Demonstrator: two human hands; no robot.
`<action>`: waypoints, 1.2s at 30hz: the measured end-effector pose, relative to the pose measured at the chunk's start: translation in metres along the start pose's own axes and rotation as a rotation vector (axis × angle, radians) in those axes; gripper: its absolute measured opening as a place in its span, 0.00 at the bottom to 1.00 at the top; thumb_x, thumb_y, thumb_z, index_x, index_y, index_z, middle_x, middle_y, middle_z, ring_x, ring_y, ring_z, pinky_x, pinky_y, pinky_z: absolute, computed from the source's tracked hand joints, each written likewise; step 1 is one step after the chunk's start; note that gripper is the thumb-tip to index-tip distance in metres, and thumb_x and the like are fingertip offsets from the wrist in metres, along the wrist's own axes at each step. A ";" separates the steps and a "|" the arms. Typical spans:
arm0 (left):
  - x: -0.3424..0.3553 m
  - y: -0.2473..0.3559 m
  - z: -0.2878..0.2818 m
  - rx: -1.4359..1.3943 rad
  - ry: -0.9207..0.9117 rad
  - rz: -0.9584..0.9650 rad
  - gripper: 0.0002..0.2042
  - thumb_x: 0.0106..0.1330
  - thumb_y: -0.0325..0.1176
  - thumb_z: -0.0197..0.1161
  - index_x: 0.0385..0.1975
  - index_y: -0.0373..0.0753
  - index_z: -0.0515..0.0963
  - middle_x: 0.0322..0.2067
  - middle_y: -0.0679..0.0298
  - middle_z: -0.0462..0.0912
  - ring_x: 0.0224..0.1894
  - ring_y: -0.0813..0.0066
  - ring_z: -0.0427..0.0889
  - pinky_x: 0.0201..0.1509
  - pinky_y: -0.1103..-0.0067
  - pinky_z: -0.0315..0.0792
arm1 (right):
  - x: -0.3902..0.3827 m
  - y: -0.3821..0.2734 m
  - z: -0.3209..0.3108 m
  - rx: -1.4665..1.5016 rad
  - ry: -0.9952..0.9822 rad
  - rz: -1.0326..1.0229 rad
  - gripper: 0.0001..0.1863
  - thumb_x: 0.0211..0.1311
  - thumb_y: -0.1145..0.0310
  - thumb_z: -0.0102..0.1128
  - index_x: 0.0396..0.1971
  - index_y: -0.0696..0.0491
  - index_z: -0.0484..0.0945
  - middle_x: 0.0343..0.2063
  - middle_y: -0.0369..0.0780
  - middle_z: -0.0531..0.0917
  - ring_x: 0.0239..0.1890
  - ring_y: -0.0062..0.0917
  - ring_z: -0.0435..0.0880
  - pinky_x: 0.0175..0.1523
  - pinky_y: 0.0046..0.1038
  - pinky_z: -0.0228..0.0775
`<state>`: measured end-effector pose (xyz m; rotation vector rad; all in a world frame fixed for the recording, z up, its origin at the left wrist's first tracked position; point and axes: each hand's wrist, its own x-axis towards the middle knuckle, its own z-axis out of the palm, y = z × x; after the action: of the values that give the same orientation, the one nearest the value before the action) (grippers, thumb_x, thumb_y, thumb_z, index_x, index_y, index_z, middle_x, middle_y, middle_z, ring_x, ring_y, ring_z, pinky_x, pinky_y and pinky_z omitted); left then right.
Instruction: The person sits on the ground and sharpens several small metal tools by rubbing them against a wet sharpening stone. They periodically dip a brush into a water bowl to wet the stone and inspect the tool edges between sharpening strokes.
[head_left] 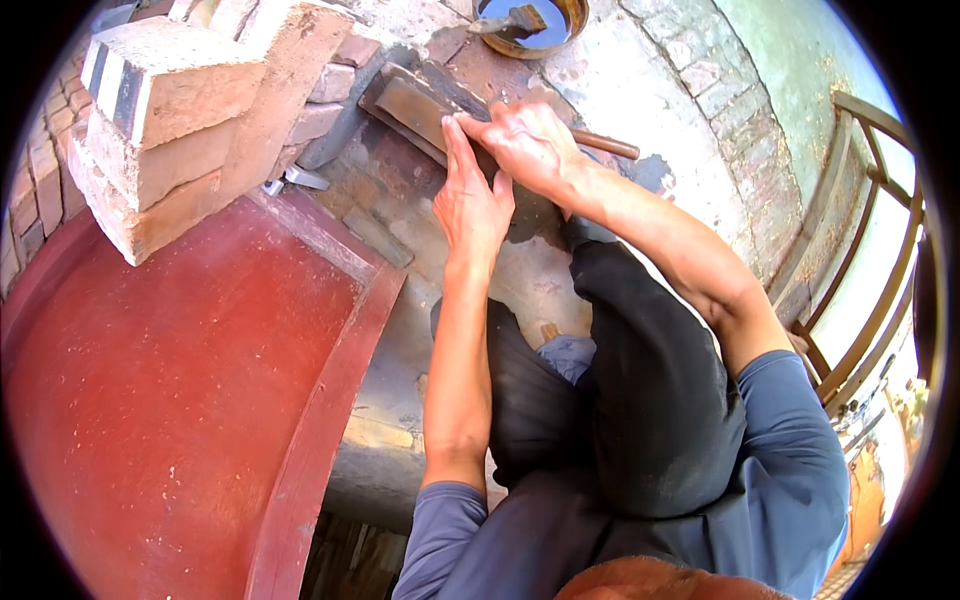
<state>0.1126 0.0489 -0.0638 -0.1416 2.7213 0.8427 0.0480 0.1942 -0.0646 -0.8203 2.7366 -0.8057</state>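
Observation:
My left hand (470, 200) has its fingers together, tips pressed near a long brownish block (408, 106), which looks like a sharpening stone on a dark base. My right hand (535, 150) is closed beside them, fingers curled over something largely hidden at the block. A round wooden handle (607, 141) sticks out to the right from behind that hand; I cannot tell what it joins. Beyond them, a metal bowl (570, 30) holds liquid and a brush (508, 22). A small pale metal piece (303, 178) lies left of my left hand.
Stacked bricks (190, 110) stand at the upper left above a red painted surface (170, 380) with a raised wooden edge. My bent knees in dark trousers are below my hands on worn paving (680, 180). A wooden frame (865, 250) leans along the right side by a pale green surface.

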 end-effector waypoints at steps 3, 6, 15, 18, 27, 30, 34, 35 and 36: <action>-0.020 0.007 0.001 -0.043 -0.129 -0.068 0.52 0.66 0.39 0.72 0.84 0.36 0.44 0.76 0.41 0.67 0.64 0.38 0.81 0.61 0.55 0.80 | -0.025 0.006 0.017 0.002 0.104 -0.060 0.18 0.68 0.68 0.60 0.56 0.53 0.81 0.29 0.51 0.84 0.28 0.46 0.89 0.29 0.43 0.79; -0.022 -0.001 0.009 -0.070 -0.025 0.020 0.50 0.66 0.39 0.71 0.84 0.36 0.46 0.75 0.41 0.67 0.64 0.38 0.81 0.61 0.55 0.80 | -0.031 -0.001 0.017 -0.091 0.056 -0.030 0.20 0.66 0.69 0.60 0.57 0.56 0.82 0.28 0.51 0.84 0.27 0.45 0.88 0.28 0.40 0.80; -0.029 0.007 0.004 -0.048 -0.078 -0.043 0.52 0.65 0.39 0.72 0.84 0.37 0.44 0.74 0.42 0.71 0.65 0.38 0.80 0.63 0.55 0.78 | -0.030 -0.004 0.016 -0.080 0.056 0.002 0.18 0.65 0.68 0.62 0.54 0.53 0.83 0.27 0.51 0.84 0.29 0.44 0.89 0.28 0.41 0.79; -0.004 0.006 -0.005 -0.076 -0.043 -0.067 0.48 0.67 0.38 0.70 0.83 0.36 0.47 0.72 0.39 0.71 0.64 0.38 0.81 0.63 0.54 0.78 | -0.006 -0.001 0.016 -0.027 0.167 -0.056 0.15 0.64 0.68 0.62 0.50 0.55 0.84 0.27 0.51 0.84 0.27 0.43 0.88 0.29 0.41 0.79; -0.013 -0.003 0.004 -0.099 0.005 0.012 0.48 0.67 0.40 0.70 0.83 0.34 0.49 0.73 0.39 0.71 0.64 0.37 0.81 0.66 0.56 0.77 | -0.014 0.002 0.026 -0.073 0.157 -0.057 0.16 0.63 0.69 0.63 0.50 0.55 0.83 0.24 0.49 0.82 0.28 0.43 0.89 0.28 0.41 0.80; 0.005 0.006 -0.007 -0.082 0.004 -0.029 0.47 0.67 0.41 0.71 0.82 0.35 0.51 0.70 0.39 0.74 0.64 0.38 0.81 0.65 0.57 0.77 | 0.008 0.003 0.012 -0.075 0.078 -0.019 0.16 0.62 0.69 0.64 0.49 0.55 0.84 0.26 0.50 0.84 0.28 0.42 0.89 0.28 0.41 0.79; -0.019 -0.001 0.005 -0.072 -0.061 -0.022 0.50 0.65 0.41 0.72 0.84 0.38 0.48 0.70 0.40 0.74 0.62 0.36 0.82 0.62 0.54 0.79 | -0.020 0.002 0.015 -0.097 0.025 -0.032 0.19 0.63 0.70 0.63 0.54 0.55 0.84 0.27 0.51 0.84 0.26 0.44 0.89 0.27 0.42 0.80; -0.024 -0.005 0.012 -0.074 -0.017 0.030 0.50 0.66 0.40 0.72 0.83 0.37 0.48 0.70 0.40 0.75 0.62 0.36 0.82 0.61 0.53 0.79 | -0.024 0.000 0.017 -0.136 -0.016 -0.025 0.19 0.63 0.70 0.63 0.54 0.55 0.84 0.27 0.51 0.84 0.26 0.44 0.89 0.27 0.42 0.80; -0.021 -0.003 0.007 -0.091 -0.013 0.009 0.49 0.66 0.40 0.71 0.83 0.37 0.48 0.70 0.40 0.75 0.61 0.36 0.82 0.60 0.53 0.79 | -0.022 -0.001 0.019 -0.089 0.079 -0.042 0.18 0.63 0.70 0.63 0.53 0.55 0.85 0.27 0.51 0.84 0.26 0.44 0.89 0.28 0.42 0.80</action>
<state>0.1352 0.0507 -0.0643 -0.1421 2.6739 0.9672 0.0724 0.1968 -0.0800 -0.8838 2.8524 -0.7436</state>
